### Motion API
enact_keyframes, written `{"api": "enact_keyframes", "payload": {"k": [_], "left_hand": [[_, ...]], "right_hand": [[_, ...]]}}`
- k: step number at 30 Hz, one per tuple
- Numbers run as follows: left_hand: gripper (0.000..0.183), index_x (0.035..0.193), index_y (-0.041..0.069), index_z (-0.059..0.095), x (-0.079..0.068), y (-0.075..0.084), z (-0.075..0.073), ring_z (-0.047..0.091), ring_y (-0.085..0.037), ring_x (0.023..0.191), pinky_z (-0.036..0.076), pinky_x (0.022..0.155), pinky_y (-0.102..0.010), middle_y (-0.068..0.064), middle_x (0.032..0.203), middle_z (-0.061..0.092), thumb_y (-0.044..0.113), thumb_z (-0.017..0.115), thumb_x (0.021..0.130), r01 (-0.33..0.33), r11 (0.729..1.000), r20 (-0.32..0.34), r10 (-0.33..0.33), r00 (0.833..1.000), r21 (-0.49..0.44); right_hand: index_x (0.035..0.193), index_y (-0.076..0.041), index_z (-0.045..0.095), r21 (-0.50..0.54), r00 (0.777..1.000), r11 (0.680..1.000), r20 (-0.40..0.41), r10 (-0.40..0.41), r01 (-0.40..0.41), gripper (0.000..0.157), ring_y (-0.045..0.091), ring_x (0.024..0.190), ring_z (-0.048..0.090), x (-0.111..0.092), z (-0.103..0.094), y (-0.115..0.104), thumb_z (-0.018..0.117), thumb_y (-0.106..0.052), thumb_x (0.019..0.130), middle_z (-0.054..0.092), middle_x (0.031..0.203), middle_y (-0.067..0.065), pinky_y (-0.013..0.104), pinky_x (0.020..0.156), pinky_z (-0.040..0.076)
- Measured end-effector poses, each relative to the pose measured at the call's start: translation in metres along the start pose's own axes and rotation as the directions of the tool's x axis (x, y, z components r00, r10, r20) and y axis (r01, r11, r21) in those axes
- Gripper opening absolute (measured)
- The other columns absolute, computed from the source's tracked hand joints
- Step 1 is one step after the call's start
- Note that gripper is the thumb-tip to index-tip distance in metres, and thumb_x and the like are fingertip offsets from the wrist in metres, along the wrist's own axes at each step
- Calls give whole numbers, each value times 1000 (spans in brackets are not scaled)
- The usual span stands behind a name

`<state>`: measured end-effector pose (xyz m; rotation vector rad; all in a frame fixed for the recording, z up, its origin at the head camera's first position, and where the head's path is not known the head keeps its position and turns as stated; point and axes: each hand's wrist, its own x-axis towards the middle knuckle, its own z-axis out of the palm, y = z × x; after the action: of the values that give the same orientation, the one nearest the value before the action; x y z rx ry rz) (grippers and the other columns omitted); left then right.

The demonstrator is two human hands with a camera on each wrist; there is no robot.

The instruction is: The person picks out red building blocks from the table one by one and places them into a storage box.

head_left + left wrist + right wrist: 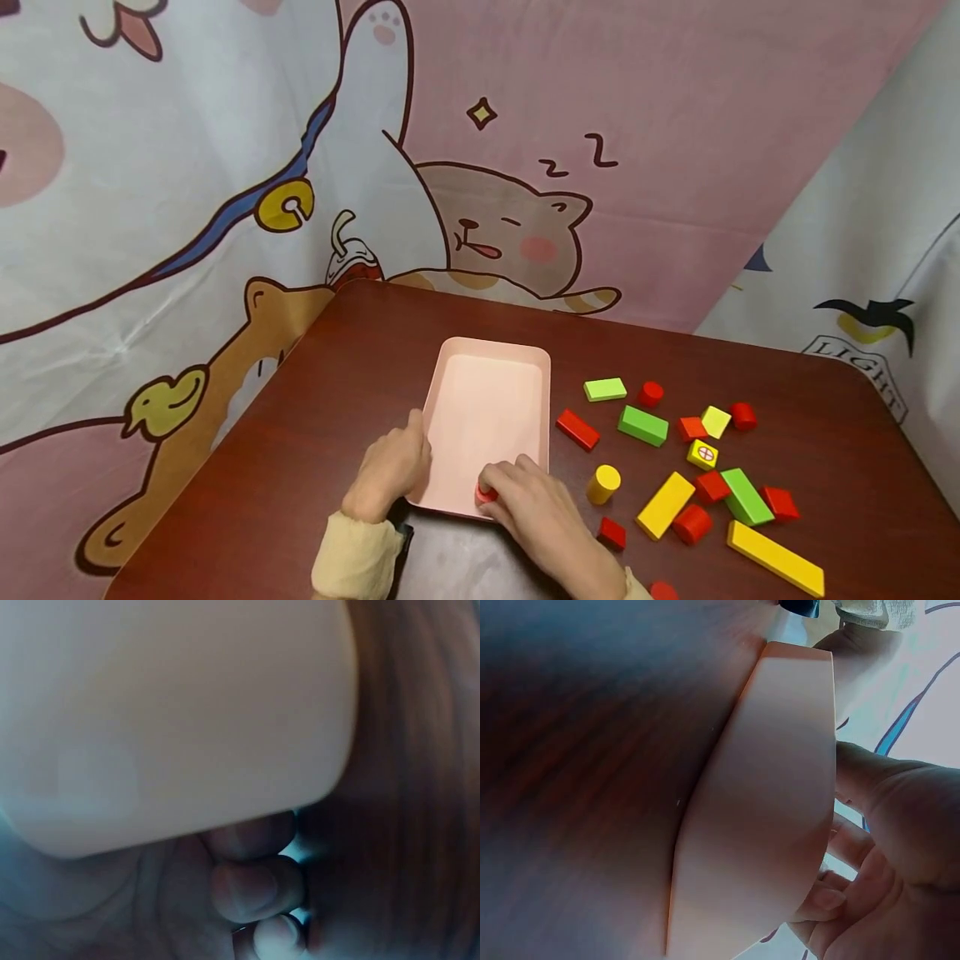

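Observation:
A pale pink tray (491,400) lies near the front edge of the table. My left hand (390,467) grips its left side near the front corner; in the left wrist view curled fingers (255,889) show beside the tray's wall (187,750). Over the tray's front end, my right hand (536,508) pinches a small red round block (485,495) inside it, partly covered by the fingers. Seen from the right wrist, the tray's outer wall (765,787) hides the fingertips and the block.
Right of the tray lie several wooden blocks: a green block (642,426), a yellow cylinder (603,484), a long yellow block (776,558) and a red cylinder (692,525). A dark red block (611,534) sits close to the right forearm. A printed cloth (637,208) hangs behind the table.

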<state>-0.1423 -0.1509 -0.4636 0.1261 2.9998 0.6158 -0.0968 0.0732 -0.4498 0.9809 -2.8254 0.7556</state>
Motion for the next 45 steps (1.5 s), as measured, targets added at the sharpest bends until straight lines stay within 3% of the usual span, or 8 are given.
{"api": "enact_keyframes", "payload": {"k": [7,21,30,33,39,45], "left_hand": [[7,92,8,40,-2,0,3,52,-28,50,41,49,-45,-10,60,51,12,46,94,17,1000,19,-17,1000,2],[8,91,8,39,1,0,0,52,-29,49,40,48,-45,-10,59,50,12,45,94,6,1000,-5,-6,1000,13],[7,92,8,40,-1,0,0,52,-29,49,40,47,-45,-10,59,50,12,45,94,8,1000,-5,-8,1000,8],[8,92,8,40,-2,-1,0,51,-28,49,40,48,-44,-9,59,50,12,46,94,19,1000,3,-19,1000,5],[7,93,9,40,-1,-1,1,52,-29,51,41,49,-45,-9,60,51,13,46,94,29,1000,8,-29,1000,3],[8,94,8,40,2,0,1,53,-29,51,41,50,-44,-9,61,51,14,45,94,29,1000,8,-29,1000,11]], "right_hand": [[88,-30,56,32,999,999,32,32,-33,20,6,69,39,0,1,-1,75,-29,83,52,80,-20,21,52,33],[83,-28,54,3,995,997,73,74,-74,22,7,66,38,7,2,0,76,-26,83,44,70,-19,23,48,32],[82,-29,56,-1,995,998,72,68,-68,21,7,68,39,7,3,0,77,-26,82,49,77,-19,22,50,33],[83,-28,57,-21,997,999,64,34,-33,19,7,70,41,6,1,-1,76,-27,83,52,81,-17,21,52,34],[87,-25,62,-93,1000,995,-14,-20,19,14,7,78,46,-3,-22,-1,75,-31,85,59,95,-13,21,59,41],[90,-27,62,-192,992,975,-86,96,-111,18,6,82,45,-26,-55,1,77,-32,82,58,93,-13,26,68,45]]}}
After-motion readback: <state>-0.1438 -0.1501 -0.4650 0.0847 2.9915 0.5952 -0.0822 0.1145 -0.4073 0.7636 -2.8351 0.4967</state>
